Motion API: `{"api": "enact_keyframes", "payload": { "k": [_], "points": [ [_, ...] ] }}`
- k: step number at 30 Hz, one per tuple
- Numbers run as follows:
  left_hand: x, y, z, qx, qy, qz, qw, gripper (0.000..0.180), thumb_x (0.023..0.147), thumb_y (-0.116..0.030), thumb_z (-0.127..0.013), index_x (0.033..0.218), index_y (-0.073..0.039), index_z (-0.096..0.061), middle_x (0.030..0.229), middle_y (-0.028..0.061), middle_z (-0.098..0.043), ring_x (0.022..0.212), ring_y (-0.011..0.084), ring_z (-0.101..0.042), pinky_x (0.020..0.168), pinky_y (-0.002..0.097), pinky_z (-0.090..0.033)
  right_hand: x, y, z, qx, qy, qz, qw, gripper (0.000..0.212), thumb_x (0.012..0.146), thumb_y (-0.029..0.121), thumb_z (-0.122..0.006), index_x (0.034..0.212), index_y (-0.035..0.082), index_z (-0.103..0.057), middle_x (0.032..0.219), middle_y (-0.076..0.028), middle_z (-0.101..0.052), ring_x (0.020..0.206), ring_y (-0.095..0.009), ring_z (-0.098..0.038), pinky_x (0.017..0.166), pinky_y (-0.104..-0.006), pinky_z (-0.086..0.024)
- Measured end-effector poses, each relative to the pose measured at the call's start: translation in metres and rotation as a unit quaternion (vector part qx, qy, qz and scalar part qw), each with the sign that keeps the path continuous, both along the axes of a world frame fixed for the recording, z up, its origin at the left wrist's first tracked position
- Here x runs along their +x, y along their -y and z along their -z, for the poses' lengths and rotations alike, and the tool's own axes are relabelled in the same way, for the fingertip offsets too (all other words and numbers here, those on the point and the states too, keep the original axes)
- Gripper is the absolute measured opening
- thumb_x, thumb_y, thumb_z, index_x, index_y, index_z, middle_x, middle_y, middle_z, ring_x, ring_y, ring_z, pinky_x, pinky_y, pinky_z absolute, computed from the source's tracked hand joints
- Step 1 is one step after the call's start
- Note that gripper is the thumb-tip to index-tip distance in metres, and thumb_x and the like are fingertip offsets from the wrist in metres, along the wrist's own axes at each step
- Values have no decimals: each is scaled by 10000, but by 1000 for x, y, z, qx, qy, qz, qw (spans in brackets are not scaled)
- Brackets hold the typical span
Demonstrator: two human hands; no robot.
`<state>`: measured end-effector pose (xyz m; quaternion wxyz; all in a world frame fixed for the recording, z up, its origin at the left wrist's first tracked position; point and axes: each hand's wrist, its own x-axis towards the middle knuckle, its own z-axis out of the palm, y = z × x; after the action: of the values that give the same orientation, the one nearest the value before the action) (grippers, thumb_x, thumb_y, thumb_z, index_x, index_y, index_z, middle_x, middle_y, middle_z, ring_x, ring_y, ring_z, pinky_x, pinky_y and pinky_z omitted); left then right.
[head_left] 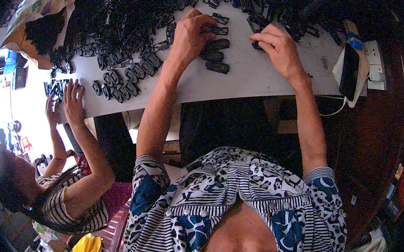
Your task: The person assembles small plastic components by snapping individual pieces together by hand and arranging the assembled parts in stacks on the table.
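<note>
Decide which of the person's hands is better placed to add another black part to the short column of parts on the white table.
Probably the left hand: it holds a black part right at the top of the column of parts. The right hand rests farther off, fingertips on another small part.

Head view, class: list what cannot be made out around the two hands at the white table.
- Small black plastic part under the right hand: fingers cover it.
- Left hand grip on another black part: the fingers hide the contact.
- Heap of black parts: dark, tangled, cut off at the top edge.
</note>
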<state>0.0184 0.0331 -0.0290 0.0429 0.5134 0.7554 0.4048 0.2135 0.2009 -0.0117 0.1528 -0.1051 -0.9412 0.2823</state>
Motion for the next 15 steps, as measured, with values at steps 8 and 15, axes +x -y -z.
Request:
{"api": "enact_keyframes", "payload": {
  "k": [8, 15],
  "points": [
    [-2, 3, 3, 18, 4, -4, 1000, 342, 642, -18, -757, 974, -81, -702, 906, 97, -614, 797, 276, -621, 718, 335, -510, 10, 8, -12, 38, -43, 39, 998, 298, 780, 117, -676, 1070, 60, -640, 956, -92, -593, 923, -289, -585, 816, -372, -486],
    [1, 1, -1, 4, 40, -8, 999, 341, 638, -11, -782, 963, -57, -691, 917, 110, -607, 818, 260, -635, 720, 343, -513, 4, 12, -10, 96, -57, 27, 993, 335, 708, 55, -732, 1029, 41, -635, 974, -66, -580, 926, -243, -592, 778, -341, -493]
  ]
}}
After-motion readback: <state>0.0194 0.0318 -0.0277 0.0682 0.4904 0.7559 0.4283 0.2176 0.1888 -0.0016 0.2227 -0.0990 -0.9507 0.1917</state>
